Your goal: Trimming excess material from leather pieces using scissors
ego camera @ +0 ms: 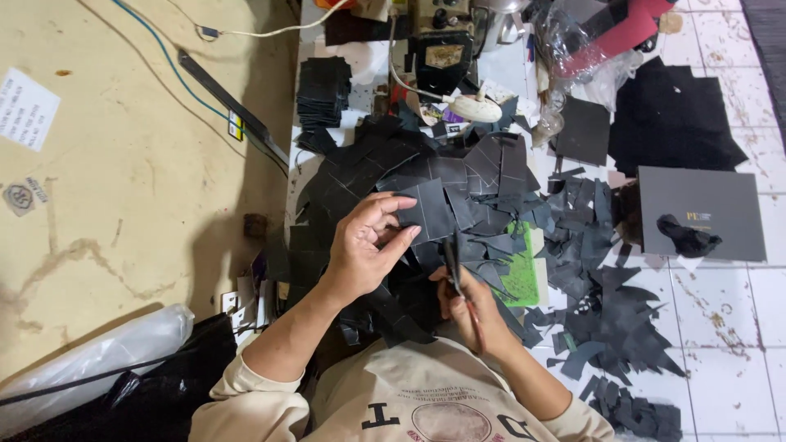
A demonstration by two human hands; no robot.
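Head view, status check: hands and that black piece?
Left hand pinching black square piece. Right hand gripping scissors. Black offcuts heaped underneath.

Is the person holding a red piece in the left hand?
No, the left hand pinches a black square piece, the same colour as the heap of black pieces under it.

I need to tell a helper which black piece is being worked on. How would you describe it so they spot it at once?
Start at the big heap of black cut pieces on the white tiled floor. Above it, the left hand pinches one flat rectangular black piece. It alone is lifted in fingers; the rest lie loose.
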